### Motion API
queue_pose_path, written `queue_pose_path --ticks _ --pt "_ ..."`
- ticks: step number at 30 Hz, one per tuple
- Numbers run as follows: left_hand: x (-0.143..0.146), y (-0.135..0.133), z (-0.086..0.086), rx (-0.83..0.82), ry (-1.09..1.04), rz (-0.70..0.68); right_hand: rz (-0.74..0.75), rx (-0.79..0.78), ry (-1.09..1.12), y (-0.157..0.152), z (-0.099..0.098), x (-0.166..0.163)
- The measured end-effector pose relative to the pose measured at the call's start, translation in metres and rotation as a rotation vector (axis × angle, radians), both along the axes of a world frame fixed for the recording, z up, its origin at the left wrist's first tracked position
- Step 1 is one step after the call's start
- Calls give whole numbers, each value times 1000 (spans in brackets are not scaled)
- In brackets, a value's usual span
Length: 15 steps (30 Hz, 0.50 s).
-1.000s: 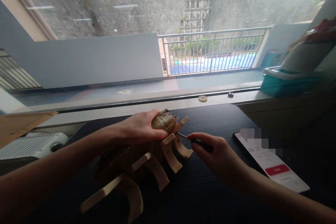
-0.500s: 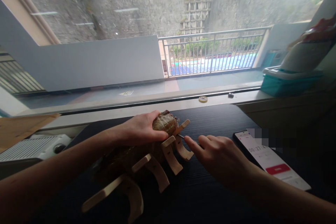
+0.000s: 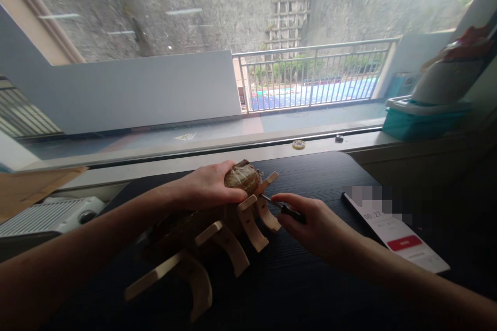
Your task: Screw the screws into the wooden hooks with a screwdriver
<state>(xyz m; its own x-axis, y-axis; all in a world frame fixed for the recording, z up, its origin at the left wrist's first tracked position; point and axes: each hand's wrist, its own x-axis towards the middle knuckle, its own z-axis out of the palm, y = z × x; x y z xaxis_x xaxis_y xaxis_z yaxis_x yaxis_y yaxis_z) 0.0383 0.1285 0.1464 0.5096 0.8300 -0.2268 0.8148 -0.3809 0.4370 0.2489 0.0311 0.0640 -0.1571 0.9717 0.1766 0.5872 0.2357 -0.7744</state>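
A brown, log-like piece (image 3: 243,178), its end wrapped in shiny clear film, lies across the dark table. My left hand (image 3: 205,186) is closed over its far end, thumb towards me. Curved pale wooden hooks (image 3: 252,225) stick out along the piece's right side, several in a row. My right hand (image 3: 310,217) is closed round the black handle of a screwdriver (image 3: 289,212). The metal shaft points left, and its tip meets the farthest hook near the piece's end; the exact contact point is too small to make out. My left forearm hides part of the brown piece.
On the table (image 3: 310,176), a phone (image 3: 404,238) with a timer lies right of my right hand. The window sill (image 3: 264,154) behind bears a yellow-rimmed disc (image 3: 298,144) and a small dark object (image 3: 339,138). A teal box (image 3: 423,118) stands farther right.
My right hand has shifted its grip on the screwdriver, so the black handle now shows. My left hand keeps its hold. The whole view has shifted slightly.
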Motion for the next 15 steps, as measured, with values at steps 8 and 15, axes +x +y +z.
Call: queue_pose_path --ticks 8,15 --pt "-1 2 -2 20 7 -19 72 540 -749 -8 10 -7" --pt "3 -4 6 31 39 -34 -54 5 240 7 -7 -8"
